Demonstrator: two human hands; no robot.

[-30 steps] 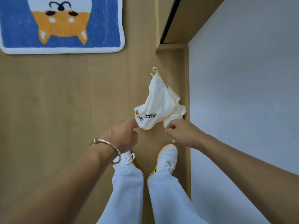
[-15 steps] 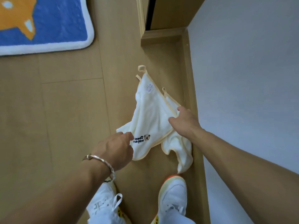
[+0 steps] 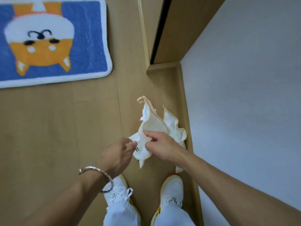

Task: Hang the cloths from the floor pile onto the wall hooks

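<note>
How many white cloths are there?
2. One cream-white cloth with yellow trim is pinched by the left hand and right hand; the second cloth lies beside the grey wall. More may be hidden underneath.

Small white terry cloth with pale peach edge binding [image 3: 152,126]: crumpled, partly folded over, thin beige reverse showing. Peach hanging loop [image 3: 141,99] at far corner, dark printed logo at near corner. Left hand [image 3: 117,157] pinches near corner; right hand [image 3: 161,147] pinches bound edge. Second matching white cloth [image 3: 175,128]: bunched just beside first, on wooden floor [image 3: 65,128] close against grey wall [image 3: 244,111], own loop at far corner.
</note>
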